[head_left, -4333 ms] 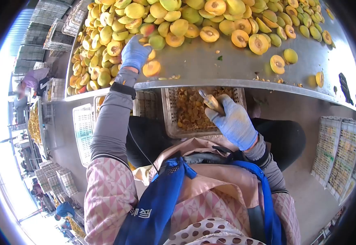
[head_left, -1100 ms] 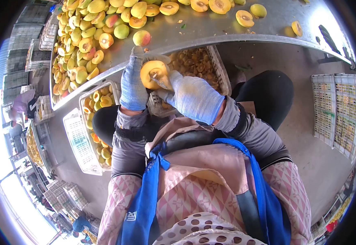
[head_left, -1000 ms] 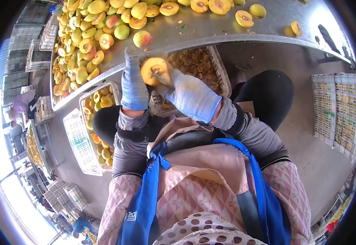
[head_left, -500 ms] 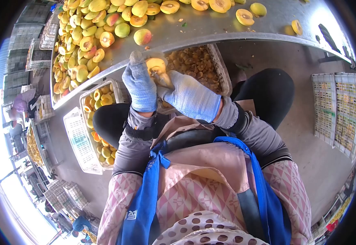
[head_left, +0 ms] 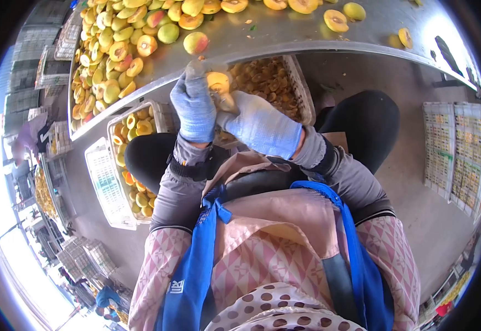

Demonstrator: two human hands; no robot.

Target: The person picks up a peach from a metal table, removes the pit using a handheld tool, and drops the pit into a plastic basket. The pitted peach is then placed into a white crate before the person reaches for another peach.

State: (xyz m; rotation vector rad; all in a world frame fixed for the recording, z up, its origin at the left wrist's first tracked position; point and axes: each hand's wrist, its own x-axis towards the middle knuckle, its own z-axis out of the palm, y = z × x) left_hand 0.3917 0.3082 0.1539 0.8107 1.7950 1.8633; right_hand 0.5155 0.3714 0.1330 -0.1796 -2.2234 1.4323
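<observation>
My left hand [head_left: 196, 107], in a blue-grey knit glove, is closed on a yellow fruit half [head_left: 217, 83] just past the metal table's near edge. From the right, my right hand [head_left: 262, 126], gloved alike, is closed close against the fruit; what its fingers hold is too blurred to tell. Beneath and beyond the hands is a crate [head_left: 305, 96] of brownish fruit pieces. A heap of yellow-green fruit [head_left: 108, 52] covers the left of the metal table [head_left: 284, 38].
A white crate [head_left: 111, 138] of fruit halves stands by my left knee, an empty-looking white basket [head_left: 105, 182] beside it. Stacked crates [head_left: 454, 154] stand at the right. Other people [head_left: 108, 298] and crates show at the far left.
The view has shifted slightly. Both hands remain together at the fruit half, with the right hand's fingers a little lower against it.
</observation>
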